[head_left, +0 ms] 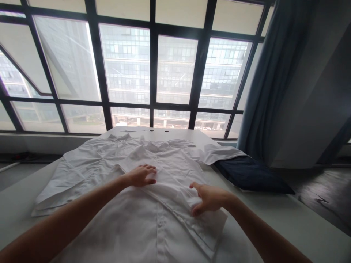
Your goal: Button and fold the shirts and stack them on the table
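Note:
A white button-up shirt (170, 160) lies spread on the table, its collar toward the window and its lower part folded over at an angle. My left hand (141, 175) rests on the middle of it with the fingers stretched out flat. To the right, my right hand (210, 197) is at the shirt's side, thumb and forefinger apart, with white cloth showing between them. Nearest me is more white cloth with a button placket (160, 223); whether it belongs to the same shirt I cannot tell.
Another rumpled white shirt (90, 164) lies on the left. On the right, a dark navy folded cloth (252, 173) sits near the edge of the white table (309, 219), with a white sleeve across it. Beyond are windows (175, 69) and a blue-grey curtain (271, 80).

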Demonstrator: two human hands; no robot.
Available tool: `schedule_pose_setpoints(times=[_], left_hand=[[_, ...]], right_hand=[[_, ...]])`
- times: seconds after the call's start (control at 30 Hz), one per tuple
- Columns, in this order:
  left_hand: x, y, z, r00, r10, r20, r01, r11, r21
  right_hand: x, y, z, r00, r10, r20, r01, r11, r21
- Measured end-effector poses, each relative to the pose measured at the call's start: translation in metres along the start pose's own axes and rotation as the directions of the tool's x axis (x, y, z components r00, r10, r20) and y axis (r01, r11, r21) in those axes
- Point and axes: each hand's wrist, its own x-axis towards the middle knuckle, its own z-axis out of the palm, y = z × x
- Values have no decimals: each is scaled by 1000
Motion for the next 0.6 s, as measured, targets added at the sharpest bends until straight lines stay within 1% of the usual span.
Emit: schedule_pose_setpoints(times=[0.07, 0.13, 0.23, 0.33, 0.43, 0.5, 0.57, 0.6], left_hand=[[3, 33, 2, 996, 87, -1, -87, 996, -30], [3, 62, 2, 988, 145, -55, -148, 987, -55], [-2, 92, 4, 954, 285, -95, -293, 953, -78], [-8, 107, 9, 924, 375, -80, -381, 921, -83], [-11, 114, 13, 912, 406, -66, -410, 908, -85], [-13, 116, 11, 900, 431, -68, -436, 894, -106], [-15, 118, 6, 888, 453, -79, -460, 872, -168], [-16, 118, 3, 885, 457, -86, -465, 860, -208]], right_hand=[[2, 7, -5, 999, 22, 33, -21, 999, -27], [4, 14, -8, 998, 19, 53, -17, 1000, -25], [9, 24, -10, 995, -4, 102, -3, 997, 72], [17, 30, -7, 992, -73, 105, 55, 985, 165], [24, 31, -4, 987, -158, 35, 148, 968, 202], [26, 30, -4, 981, -192, -11, 190, 962, 197], [26, 31, -6, 981, -195, -17, 195, 960, 200], [24, 31, -7, 984, -179, 4, 174, 960, 221]])
